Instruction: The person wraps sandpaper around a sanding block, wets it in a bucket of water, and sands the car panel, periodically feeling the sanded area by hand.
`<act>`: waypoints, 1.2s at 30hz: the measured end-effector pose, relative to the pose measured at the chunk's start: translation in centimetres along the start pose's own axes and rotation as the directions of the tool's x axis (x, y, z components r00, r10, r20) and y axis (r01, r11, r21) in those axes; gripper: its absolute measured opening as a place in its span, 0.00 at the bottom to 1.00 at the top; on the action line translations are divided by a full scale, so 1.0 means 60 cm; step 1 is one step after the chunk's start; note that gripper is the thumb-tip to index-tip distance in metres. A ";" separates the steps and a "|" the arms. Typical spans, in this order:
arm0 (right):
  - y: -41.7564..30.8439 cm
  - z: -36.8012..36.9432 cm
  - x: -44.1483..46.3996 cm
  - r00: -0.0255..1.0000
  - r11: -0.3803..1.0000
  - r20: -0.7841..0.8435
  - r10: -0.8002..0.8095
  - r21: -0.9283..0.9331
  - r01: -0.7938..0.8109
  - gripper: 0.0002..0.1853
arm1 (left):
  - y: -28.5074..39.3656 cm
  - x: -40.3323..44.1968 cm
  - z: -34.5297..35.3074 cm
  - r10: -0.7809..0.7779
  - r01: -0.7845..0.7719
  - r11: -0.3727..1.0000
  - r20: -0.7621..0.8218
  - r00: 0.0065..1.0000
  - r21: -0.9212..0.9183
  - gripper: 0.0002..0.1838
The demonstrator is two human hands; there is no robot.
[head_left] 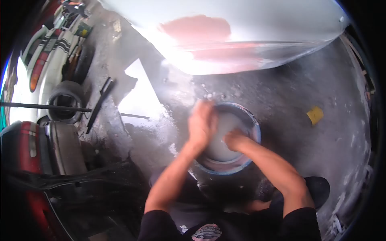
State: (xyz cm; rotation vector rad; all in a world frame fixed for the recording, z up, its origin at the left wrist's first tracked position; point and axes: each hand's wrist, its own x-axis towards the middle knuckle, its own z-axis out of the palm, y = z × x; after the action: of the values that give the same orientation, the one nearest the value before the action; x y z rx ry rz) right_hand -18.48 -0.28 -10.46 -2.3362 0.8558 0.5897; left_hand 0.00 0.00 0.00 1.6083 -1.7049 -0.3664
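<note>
Both grips unclear, the bare left hand [203,123] and right hand [236,140] likely splash least low inside the round blue-rimmed tub [219,166].

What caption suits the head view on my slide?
Left hand and right hand at a round tub of cloudy liquid, near a pale panel with pink patches.
</note>
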 end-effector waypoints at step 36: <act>-0.007 -0.131 -0.140 0.221 0.638 -0.888 0.403 0.446 0.628 0.28 | 0.109 0.025 0.038 -0.368 0.453 0.476 0.297 0.881 -0.754 0.18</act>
State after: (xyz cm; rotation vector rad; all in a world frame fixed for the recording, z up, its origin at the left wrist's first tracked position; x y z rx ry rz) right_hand -22.47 -1.42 0.29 -1.5914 1.0435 -1.4151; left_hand -6.18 -0.95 3.27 1.2408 -0.8884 -1.2912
